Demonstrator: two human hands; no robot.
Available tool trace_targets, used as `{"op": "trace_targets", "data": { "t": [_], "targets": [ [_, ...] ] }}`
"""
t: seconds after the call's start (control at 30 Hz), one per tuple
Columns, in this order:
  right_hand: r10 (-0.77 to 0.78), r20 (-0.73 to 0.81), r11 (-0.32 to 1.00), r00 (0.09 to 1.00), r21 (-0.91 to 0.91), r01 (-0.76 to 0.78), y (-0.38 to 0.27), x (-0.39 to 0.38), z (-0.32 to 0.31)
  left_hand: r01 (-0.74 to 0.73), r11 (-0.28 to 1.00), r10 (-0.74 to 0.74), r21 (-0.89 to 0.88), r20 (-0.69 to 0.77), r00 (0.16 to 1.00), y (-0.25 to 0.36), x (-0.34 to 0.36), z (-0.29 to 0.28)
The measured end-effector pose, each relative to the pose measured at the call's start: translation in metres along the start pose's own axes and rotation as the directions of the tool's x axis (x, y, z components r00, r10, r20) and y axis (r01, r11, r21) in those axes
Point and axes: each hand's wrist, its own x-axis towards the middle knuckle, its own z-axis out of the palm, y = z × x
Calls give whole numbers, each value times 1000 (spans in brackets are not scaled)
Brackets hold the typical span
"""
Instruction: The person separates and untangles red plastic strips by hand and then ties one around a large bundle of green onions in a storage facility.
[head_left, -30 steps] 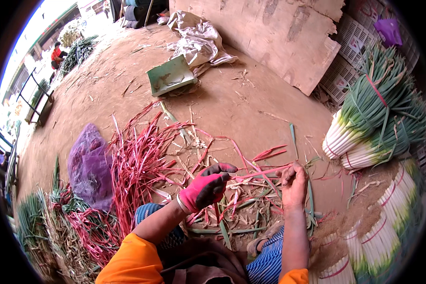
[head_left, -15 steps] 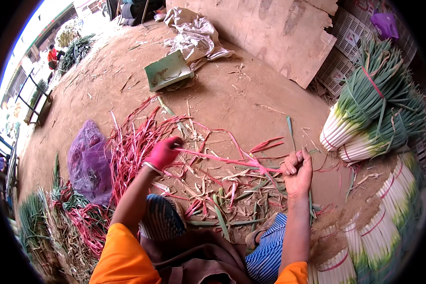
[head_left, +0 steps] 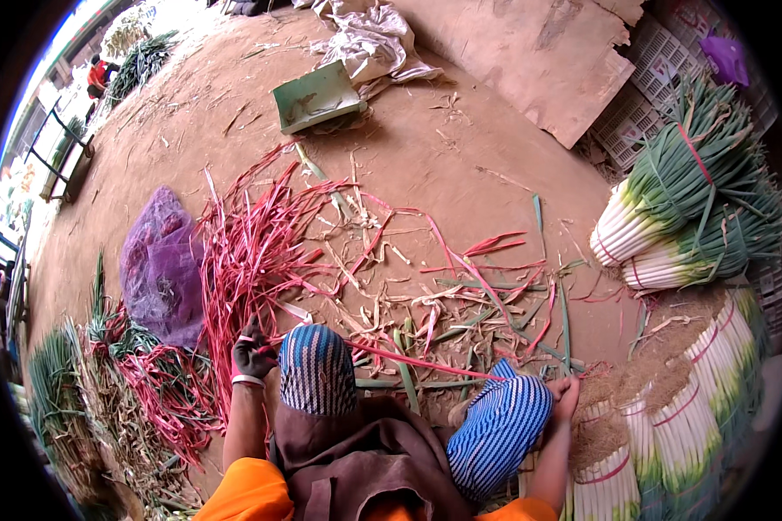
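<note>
A pink plastic strip runs taut across in front of my knees, and the knees hide parts of it. My left hand, in a glove with a dark palm, is closed on its left end beside my left knee. My bare right hand is closed beside my right knee, where the strip's other end goes out of sight behind the blue striped cloth. Next to my left hand lies a big heap of loose pink strips. Bundled green onions lie close to my right hand.
More tied green onion bundles lean at the right, by plastic crates. A purple mesh bag sits left of the strips. Leaf scraps litter the ground ahead, with a green dustpan-like scoop and white sacking beyond.
Both my hands have come down and back toward my body, spreading farther apart. The strip, earlier held up in front of me, now stretches low across my knees.
</note>
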Motion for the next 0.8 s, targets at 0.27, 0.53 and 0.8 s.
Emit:
{"op": "trace_targets", "data": {
  "t": [0.27,0.53,0.8],
  "targets": [
    [-312,-348,896,884,-417,152,7,-61,12,124,971,-101,205,-118,988,-21,-84,59],
    [136,46,915,990,-389,-108,-48,38,-23,119,596,130,794,-242,962,58,-61,54],
    [339,453,871,824,-482,-93,-55,198,209,570,-428,466,701,-369,804,199,-127,-80]
  ]
}}
